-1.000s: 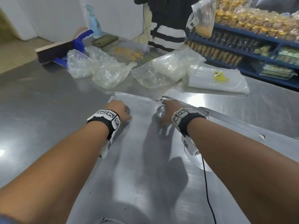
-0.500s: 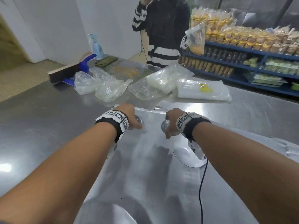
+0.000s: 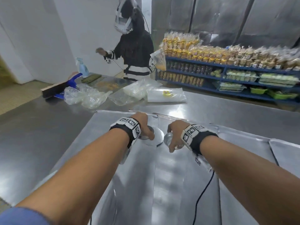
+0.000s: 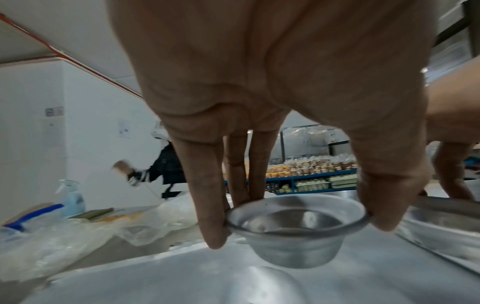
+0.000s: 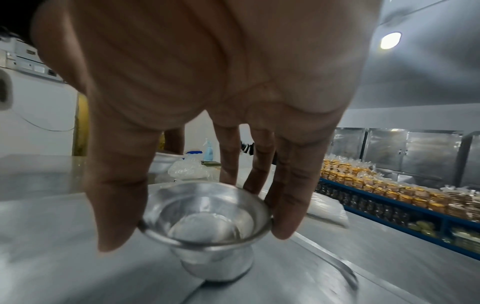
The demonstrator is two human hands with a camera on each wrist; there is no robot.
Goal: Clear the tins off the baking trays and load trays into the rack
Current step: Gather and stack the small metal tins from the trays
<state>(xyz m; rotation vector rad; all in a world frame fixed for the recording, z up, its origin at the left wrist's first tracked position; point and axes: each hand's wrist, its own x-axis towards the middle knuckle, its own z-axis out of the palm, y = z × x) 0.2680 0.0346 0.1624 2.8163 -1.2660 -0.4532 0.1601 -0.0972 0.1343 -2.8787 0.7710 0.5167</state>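
Two overlapping metal baking trays (image 3: 170, 184) lie on the steel table in front of me. My left hand (image 3: 146, 134) pinches a small round metal tin (image 4: 296, 232) by its rim, thumb on one side and fingers on the other, a little above the tray. Beside it my right hand (image 3: 172, 143) grips a second small tin (image 5: 207, 222) by the rim in the same way, slightly tilted and just over the tray. Both tins look empty. In the head view the hands hide most of each tin.
A larger round tin (image 3: 158, 135) sits on the tray between my hands. Crumpled plastic bags (image 3: 87, 98), a blue-handled brush (image 3: 65, 86) and a spray bottle (image 3: 82, 67) lie at the table's far side. A person (image 3: 134, 51) stands beyond. Blue shelves (image 3: 227, 70) of packed goods stand at right.
Both hands have closed on the small tins at the tray's far end and drawn them up and toward me. My head has tilted up. The person behind has moved an arm.
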